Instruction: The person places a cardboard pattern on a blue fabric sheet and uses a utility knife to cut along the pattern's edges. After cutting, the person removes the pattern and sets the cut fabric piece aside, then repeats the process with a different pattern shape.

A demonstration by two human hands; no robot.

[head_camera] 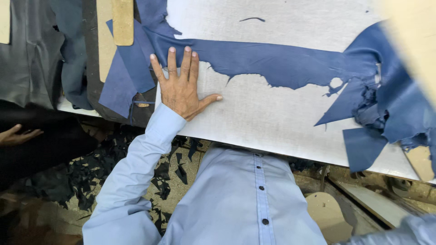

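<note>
A long, ragged strip of blue leather (281,63) lies flat across a big white cutting board (272,118). It runs from the left side of the board to the right, and its lower edge is torn and wavy. At the right end it bunches up into a crumpled heap of blue leather (390,109), with one loose, square blue piece (363,147) hanging near the board's front edge.

The left hand (181,86) lies flat on the board at the left end of the strip. Its fingers are stretched out straight and close together, the thumb points off to the right, and the fingertips (187,51) rest on the blue leather. It grips nothing; it only presses down. The right hand cannot be seen, only a bit of its light blue sleeve (408,229) in the bottom right corner.

The person wears a light blue shirt with dark buttons (254,199).

To the left of the hand lies a folded sheet of blue leather (122,77), and above it a tan cardboard shape (123,20). Farther left hangs dark grey leather (32,54). Another person's hand (16,135) shows at the far left edge. Down on the floor lie many small dark leather scraps (91,172). A tan, round-topped cardboard piece (328,211) stands below the board on the right.
</note>
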